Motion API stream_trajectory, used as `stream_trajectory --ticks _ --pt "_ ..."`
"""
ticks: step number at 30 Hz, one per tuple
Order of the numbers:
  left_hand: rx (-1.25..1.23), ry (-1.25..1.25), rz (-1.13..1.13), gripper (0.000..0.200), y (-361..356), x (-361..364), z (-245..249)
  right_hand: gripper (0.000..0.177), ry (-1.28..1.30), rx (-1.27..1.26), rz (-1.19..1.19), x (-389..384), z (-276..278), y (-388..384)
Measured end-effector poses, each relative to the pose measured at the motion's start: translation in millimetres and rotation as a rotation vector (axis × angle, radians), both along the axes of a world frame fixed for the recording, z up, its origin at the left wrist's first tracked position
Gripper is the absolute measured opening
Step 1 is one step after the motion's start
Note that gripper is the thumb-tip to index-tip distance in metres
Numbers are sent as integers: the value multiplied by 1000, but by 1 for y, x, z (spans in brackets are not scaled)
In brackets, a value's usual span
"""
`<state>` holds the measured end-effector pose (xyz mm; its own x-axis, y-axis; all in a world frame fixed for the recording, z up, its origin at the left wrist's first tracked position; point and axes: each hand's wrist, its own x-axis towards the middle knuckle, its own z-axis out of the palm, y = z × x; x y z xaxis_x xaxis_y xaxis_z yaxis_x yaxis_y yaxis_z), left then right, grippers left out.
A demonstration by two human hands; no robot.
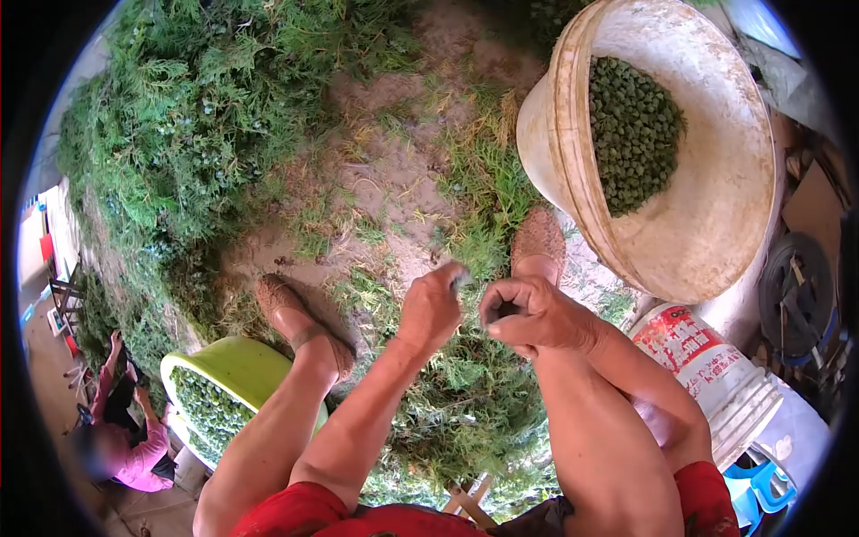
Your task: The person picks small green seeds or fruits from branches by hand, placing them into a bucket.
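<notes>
Our left hand (431, 309) is curled in and our right hand (548, 315) loosely cupped, can't tell if either's gripping anything tbh. Sprigs (461, 385) lie at 6 o'clock, bucket (684, 237) at 2.

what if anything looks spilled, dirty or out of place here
Loose green sprigs lie scattered over the bare ground, so it looks littered. The big white bucket looks grimy, with brown stains on its rim and inside.
</notes>
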<state>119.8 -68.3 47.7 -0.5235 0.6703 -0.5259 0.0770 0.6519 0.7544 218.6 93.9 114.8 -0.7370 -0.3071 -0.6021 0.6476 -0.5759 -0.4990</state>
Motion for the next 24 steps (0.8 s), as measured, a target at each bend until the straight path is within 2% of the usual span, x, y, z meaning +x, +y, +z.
stream_trajectory --ticks 1,3,5,6,7,9,11,15,17,18,19,21,24 --pt "-44 271 -413 17 -7 -8 -10 12 0 3 -5 4 -6 0" --pt "-132 343 -474 22 -9 -22 -17 18 -5 -169 -256 14 -23 -8" --pt "-61 283 -95 18 9 -38 -16 19 4 -170 -279 15 -26 -10" --pt "-6 305 -37 17 17 -41 -20 20 12 -172 -296 14 -26 -10" --pt "21 301 -48 17 22 -42 -26 20 21 -164 -318 15 -27 -8" --pt "-132 552 -204 16 30 -37 -42 22 65 -163 -349 15 -35 -12" --pt "-107 601 -229 18 29 -33 -49 24 -13 -106 -302 10 -34 -9" --pt "-42 546 -99 12 20 -34 -47 29 -78 -100 -361 14 -46 -11" --pt "-62 255 169 9 18 -41 -33 29 -149 5 -389 16 -49 -9" --pt "40 259 221 10 14 -45 -36 23 -200 33 -405 14 -45 -8" --pt "34 268 220 10 11 -46 -36 23 -193 24 -405 14 -45 -8" --pt "236 323 292 12 17 -45 -36 18 -225 54 -433 14 -45 -6" --pt "177 397 215 10 42 -43 -30 14 -213 23 -461 13 -47 -7"
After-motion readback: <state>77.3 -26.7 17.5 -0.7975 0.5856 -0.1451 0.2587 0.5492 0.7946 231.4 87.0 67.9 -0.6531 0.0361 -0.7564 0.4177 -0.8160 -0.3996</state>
